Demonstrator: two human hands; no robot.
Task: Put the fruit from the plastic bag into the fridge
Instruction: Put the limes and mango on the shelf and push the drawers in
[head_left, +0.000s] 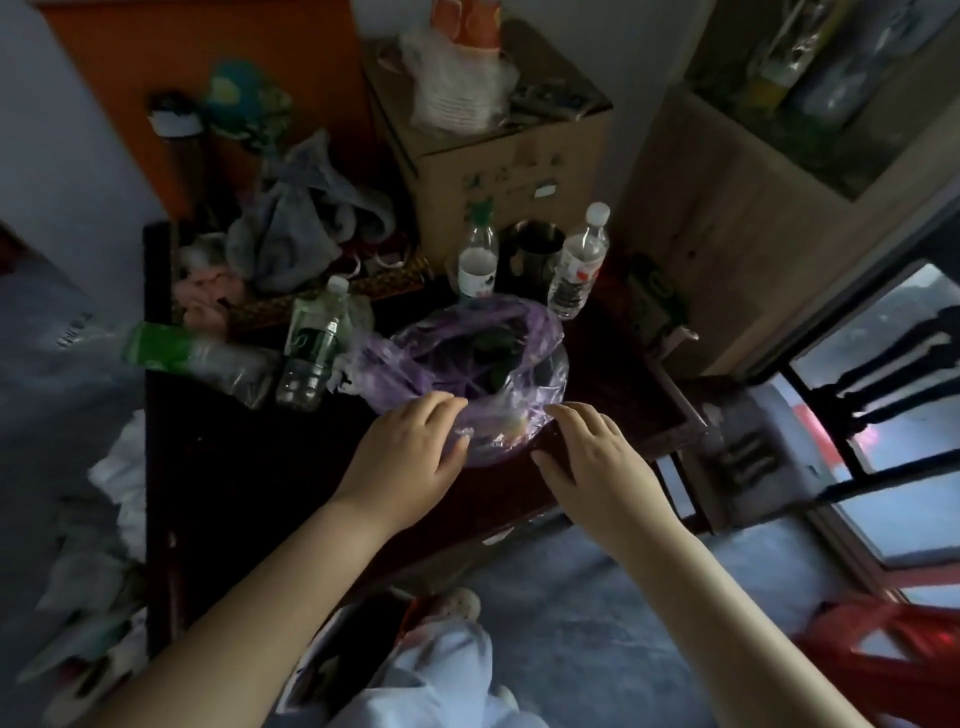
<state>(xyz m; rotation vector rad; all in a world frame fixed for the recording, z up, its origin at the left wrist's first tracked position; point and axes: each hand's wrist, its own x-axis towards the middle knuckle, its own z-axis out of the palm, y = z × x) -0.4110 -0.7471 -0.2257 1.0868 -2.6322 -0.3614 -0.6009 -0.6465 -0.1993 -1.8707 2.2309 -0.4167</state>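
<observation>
A translucent purple plastic bag (467, 358) lies on a dark wooden table (249, 467), its mouth loosely open. Dark green fruit (493, 345) shows inside it, and something pale shows through its near side. My left hand (410, 452) rests on the bag's near left edge with relaxed fingers. My right hand (587, 457) hovers at the bag's near right edge, fingers spread, close to the plastic. Whether either hand pinches the plastic is not plain. No fridge is in view.
Several plastic bottles (311, 353) and a metal cup (535, 254) stand behind and left of the bag. A cardboard box (498, 156) and cloth pile (301, 223) fill the table's back. A red stool (893, 639) and dark chair (883, 405) stand at the right.
</observation>
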